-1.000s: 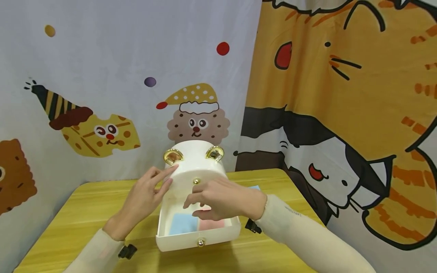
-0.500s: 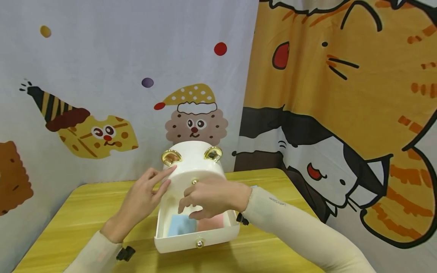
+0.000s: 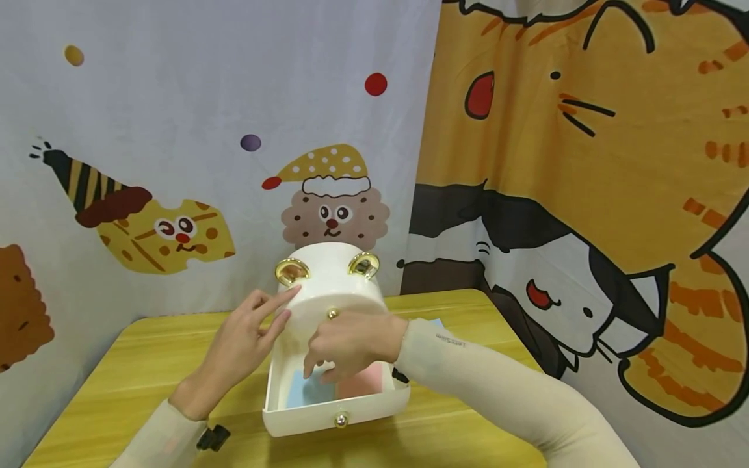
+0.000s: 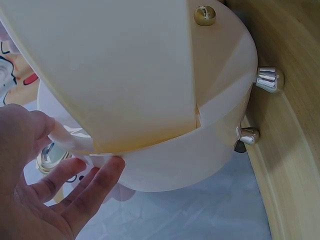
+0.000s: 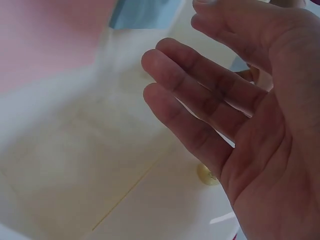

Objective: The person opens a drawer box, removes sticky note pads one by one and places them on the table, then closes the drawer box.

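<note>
A white rounded storage box point(image 3: 338, 276) with two gold ear-like rings stands on the table, and its lower drawer point(image 3: 367, 422) is pulled out toward me. Inside lie a light blue square point(image 3: 304, 393) and a pink square point(image 3: 365, 383), flat like sticky notes. My left hand point(image 3: 236, 348) rests against the box's left side, fingertips touching the shell near the ring; in the left wrist view its fingers point(image 4: 97, 187) are extended. Over the drawer hovers my right hand point(image 3: 345, 348), empty, its fingertips pointing down by the blue square. The right wrist view shows loosely bent fingers point(image 5: 190, 95).
A yellow wood-grain table point(image 3: 158, 364) carries the box. Part of another blue item point(image 3: 437, 323) shows behind my right forearm. Cartoon-printed curtains point(image 3: 193, 84) hang at the back and right. Small metallic feet point(image 4: 267, 80) stick out under the box.
My right hand has moved left and lower into the drawer, its fingertips now over the blue square. The left hand keeps its place on the box. The view has shifted slightly.
</note>
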